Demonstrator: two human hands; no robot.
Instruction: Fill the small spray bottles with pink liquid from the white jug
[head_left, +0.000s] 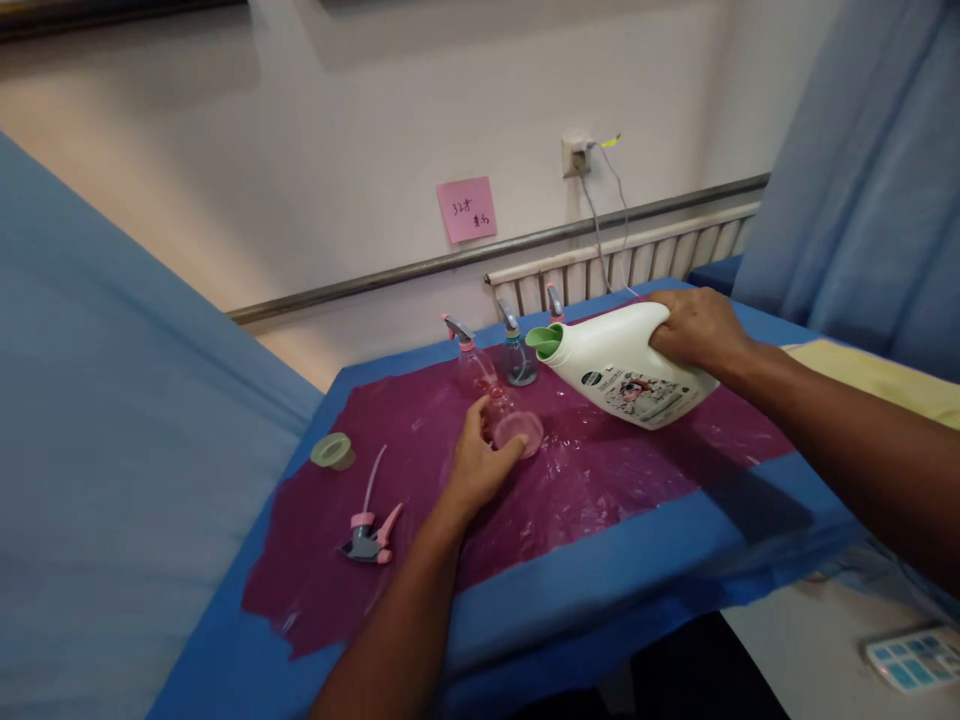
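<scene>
My left hand (484, 458) is closed around a clear pink spray bottle body (517, 430) without its trigger head, low over the plastic sheet. Its narrow neck points away from me. In my right hand (694, 325) is the handle of a white jug (622, 365) with a printed label. The jug is tilted, its green spout (546, 341) to the left, above and apart from the pink bottle. No stream of liquid shows at the spout. A loose pink and grey trigger sprayer (366, 542) lies at the left, near a pale green cap (331, 452).
Behind my hands stand a pink spray bottle (472, 365), a blue one (519, 360) and a partly hidden third sprayer (555, 303). A purple plastic sheet (420, 440) covers part of the blue table cloth (600, 560). Yellow cloth (885, 380) lies at right; curtains (135, 400) hang beside the table.
</scene>
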